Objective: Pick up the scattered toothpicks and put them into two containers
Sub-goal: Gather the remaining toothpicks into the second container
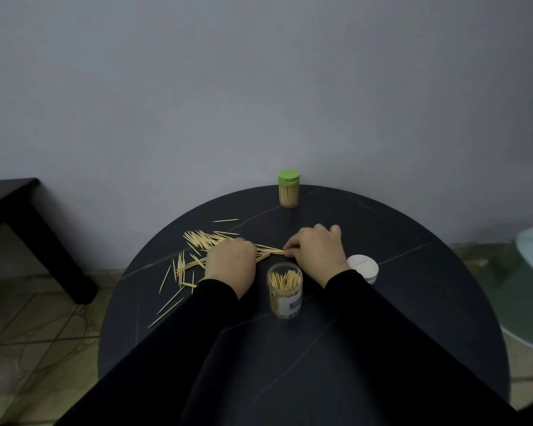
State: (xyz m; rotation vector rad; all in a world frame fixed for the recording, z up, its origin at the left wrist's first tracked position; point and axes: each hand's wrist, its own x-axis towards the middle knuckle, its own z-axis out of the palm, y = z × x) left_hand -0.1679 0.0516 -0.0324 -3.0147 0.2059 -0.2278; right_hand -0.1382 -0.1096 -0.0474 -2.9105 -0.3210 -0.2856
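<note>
- Between my hands, a bundle of toothpicks lies on the table: my left hand curls over one end, my right hand pinches the other, squaring them.
- Just below, the open jar waits close by; the green-lidded container stands closed, apparently full, at the far edge.

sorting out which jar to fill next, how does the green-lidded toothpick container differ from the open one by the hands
The green-lidded container is capped; the open container has no lid on. The green-lidded container stands at the table's far edge; the open container sits near, between the forearms, and carries a label. Both are clear, upright and hold toothpicks.
</note>
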